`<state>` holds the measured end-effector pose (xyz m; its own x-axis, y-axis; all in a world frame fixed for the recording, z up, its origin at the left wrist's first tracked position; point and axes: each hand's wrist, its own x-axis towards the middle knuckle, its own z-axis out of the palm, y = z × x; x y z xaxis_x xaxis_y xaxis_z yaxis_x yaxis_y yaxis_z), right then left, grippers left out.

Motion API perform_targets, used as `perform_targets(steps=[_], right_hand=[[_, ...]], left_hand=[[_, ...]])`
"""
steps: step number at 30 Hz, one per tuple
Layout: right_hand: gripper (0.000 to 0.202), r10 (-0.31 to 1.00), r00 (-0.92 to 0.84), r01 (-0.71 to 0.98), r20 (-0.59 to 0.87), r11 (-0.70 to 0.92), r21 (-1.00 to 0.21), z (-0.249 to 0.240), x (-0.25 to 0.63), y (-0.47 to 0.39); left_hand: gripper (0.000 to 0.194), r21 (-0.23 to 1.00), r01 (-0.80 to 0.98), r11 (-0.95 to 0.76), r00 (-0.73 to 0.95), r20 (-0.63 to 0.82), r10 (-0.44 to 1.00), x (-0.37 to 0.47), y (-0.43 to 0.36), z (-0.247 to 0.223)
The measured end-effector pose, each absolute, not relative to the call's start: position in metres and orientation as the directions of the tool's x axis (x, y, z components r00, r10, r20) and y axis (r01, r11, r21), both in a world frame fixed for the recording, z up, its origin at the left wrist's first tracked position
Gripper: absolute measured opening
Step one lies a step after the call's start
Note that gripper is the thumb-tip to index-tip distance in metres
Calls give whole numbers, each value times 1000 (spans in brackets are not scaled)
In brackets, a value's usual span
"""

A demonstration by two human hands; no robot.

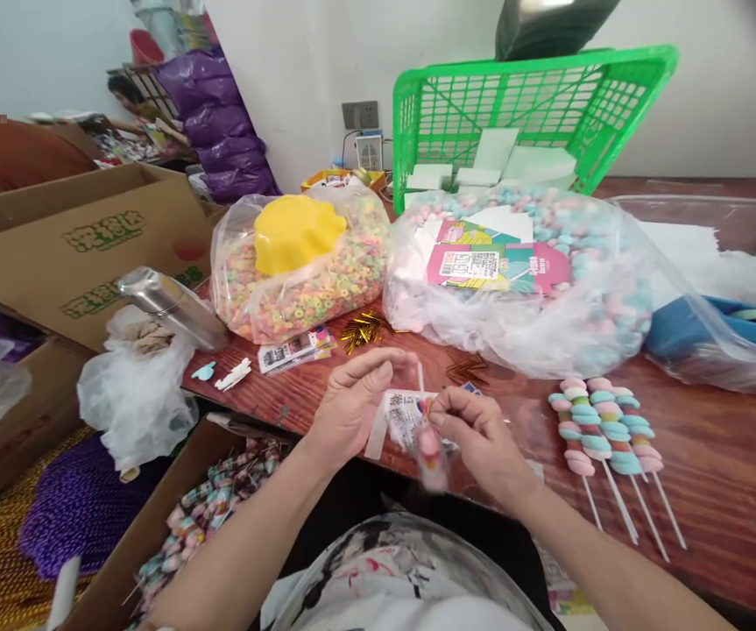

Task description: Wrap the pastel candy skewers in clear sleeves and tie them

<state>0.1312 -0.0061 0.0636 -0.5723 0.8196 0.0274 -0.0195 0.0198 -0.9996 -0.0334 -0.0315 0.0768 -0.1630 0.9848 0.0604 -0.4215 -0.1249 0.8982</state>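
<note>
A small clear wrapped bundle with pink and yellow pieces [431, 456] hangs below my right hand [473, 425], whose thumb and fingers pinch its top. My left hand [357, 399] is curved at the left of it, with a thin white stick [420, 377] rising near its fingertips. What the left fingers hold is too small to make out. Between the hands lie clear printed wrappers [407, 416] at the table edge. To the right, several candy skewers [604, 425] in pink and blue lie side by side, their white sticks toward me.
Bags of candy rings [299, 280] and pink-blue candy [601, 298] stand behind the hands, with gold ties [363, 331] before them. A green basket [528, 66] is at the back. At left are a steel bottle [177, 307] and a box of wrapped skewers [118, 543]. People sit beyond.
</note>
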Motion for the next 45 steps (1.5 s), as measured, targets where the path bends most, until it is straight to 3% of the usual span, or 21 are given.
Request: perform_targets(steps=[2,4,7,10,12,14,16,17,18,21,22,25,30,34,37,41,45], right_hand=[[24,843,-536,-48,42,19,-999,60,131,1],[25,844,-531,-129,72,3,-992,56,126,3],[25,830,-552,-204,81,-40,-978,47,116,-6],[14,797,-575,-12,185,217,-976,34,118,-20],[13,747,-594,159,297,471,-867,24,134,-28],[17,708,-602,260,369,611,-748,14,159,-32],[16,712,-566,299,414,646,-702,7,187,-34],[15,729,-523,320,442,648,-691,5,199,-34],[13,746,-470,353,471,649,-675,3,209,-33],[9,767,-326,528,553,632,-567,3,228,-30],[9,762,-298,590,576,621,-516,3,230,-29],[9,740,-253,734,624,567,-374,3,239,-28],[12,781,-158,922,604,336,-193,0,273,-31],[24,843,-142,977,519,204,-64,-3,294,-26],[28,867,-97,983,488,160,-89,-7,298,-22],[27,913,15,990,408,44,-137,-12,301,-21],[23,945,0,991,327,42,-124,-20,301,-23]], left_hand=[[32,938,-330,-108,-123,70,990,-30,-37,75],[39,986,-126,-110,25,114,993,-24,-45,73],[27,939,260,-223,96,205,974,-24,-59,77],[26,827,548,-125,78,98,992,-53,-86,83],[26,665,746,49,71,-152,986,-89,-112,81],[24,335,919,208,-72,-377,924,-126,-138,75],[21,-13,945,328,-304,-413,859,-149,-155,66],[20,-110,933,343,-359,-380,853,-150,-157,63],[21,-108,941,320,-337,-336,879,-143,-155,60],[22,213,977,-11,34,-101,994,-84,-121,52],[21,271,952,-142,153,-19,988,-58,-104,49],[14,214,898,-384,383,49,922,11,-54,40],[17,1,889,-458,458,-30,888,42,-17,23],[26,-51,871,-489,486,-57,872,23,-17,20],[29,-56,889,-455,455,-24,890,14,-20,21],[19,-51,908,-417,418,7,909,14,-23,15],[17,0,915,-404,398,173,901,12,-24,1]])
